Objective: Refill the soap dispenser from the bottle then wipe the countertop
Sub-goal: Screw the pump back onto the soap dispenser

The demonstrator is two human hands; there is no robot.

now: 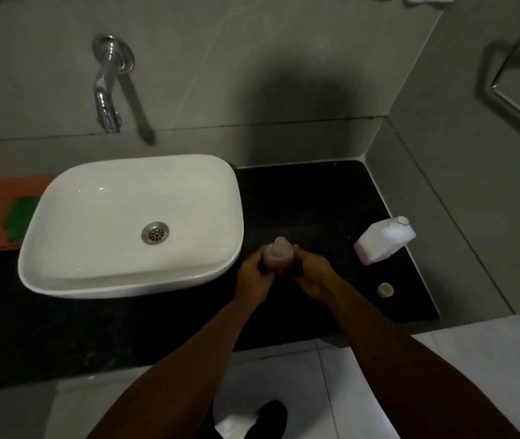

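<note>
1. Gripping the soap dispenser (279, 255) from both sides: left hand (253, 280) and right hand (312, 275) are together, clamped on it, just right of the sink (131, 274).
2. Dispenser is over the dark desk (315, 201); base contact not visible.
3. White bottle (383, 240) stands at the desk's right edge, uncapped.
4. Its cap (385, 290) lies on the desk near it.

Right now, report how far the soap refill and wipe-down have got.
Done: nothing certain; a small cap lies loose near the white bottle. In hand: left hand and right hand grip the dispenser. Left: wiping the countertop; no cloth is in hand.
</note>
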